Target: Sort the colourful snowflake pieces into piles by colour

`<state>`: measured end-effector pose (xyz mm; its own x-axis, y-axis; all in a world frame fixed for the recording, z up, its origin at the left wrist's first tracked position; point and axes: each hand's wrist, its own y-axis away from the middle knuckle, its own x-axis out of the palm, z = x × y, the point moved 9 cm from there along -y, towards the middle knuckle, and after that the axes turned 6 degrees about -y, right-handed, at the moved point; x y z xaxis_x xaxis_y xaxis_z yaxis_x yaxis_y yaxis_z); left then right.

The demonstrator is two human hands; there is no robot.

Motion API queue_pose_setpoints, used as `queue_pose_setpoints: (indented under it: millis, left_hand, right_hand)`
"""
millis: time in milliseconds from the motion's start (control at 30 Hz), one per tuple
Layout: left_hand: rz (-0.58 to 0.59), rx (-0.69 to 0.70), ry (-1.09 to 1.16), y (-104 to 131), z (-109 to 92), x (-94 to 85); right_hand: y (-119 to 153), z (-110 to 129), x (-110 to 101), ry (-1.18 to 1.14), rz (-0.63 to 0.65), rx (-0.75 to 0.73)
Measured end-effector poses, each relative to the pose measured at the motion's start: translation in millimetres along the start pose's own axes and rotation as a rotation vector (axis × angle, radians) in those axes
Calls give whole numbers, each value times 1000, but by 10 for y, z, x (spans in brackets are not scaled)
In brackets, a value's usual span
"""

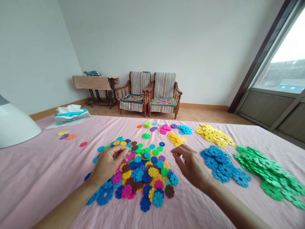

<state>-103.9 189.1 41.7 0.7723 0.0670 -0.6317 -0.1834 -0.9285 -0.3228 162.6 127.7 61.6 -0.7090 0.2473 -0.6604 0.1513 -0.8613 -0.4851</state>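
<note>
A mixed heap of flower-shaped plastic discs in blue, yellow, pink, green and brown lies on the pink cloth in front of me. Over the heap's left side is my left hand, its fingers curled and the fingertips close to the thumb; whatever they may pinch is hidden. My right hand hovers just right of the heap, fingers bent and thumb apart, with nothing visible in it. Beyond that hand lie a pile of yellow-orange discs and a pile of large blue discs.
Large green discs and yellow discs form piles at the right. Small colour groups, among them pink discs, sit along the back. A tissue box and a white rounded object stand at left. Two chairs are beyond.
</note>
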Motion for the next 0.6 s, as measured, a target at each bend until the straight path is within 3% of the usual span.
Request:
queue_pose_setpoints:
  millis: [133,300,400,600]
  left_hand:
    - [-44,-12,-32,-57,94,-142]
    - [-78,-35,-110,-140,261,-323]
    - [-71,-37,-168,-165,316,-358]
    - [-31,-27,-181,-147,273,-233]
  right_hand:
    - [220,498,472,-39,272,-145]
    - [417,745,754,-15,454,-260]
    - [409,685,844,43,447,-250]
    - [332,451,824,104,274,-178]
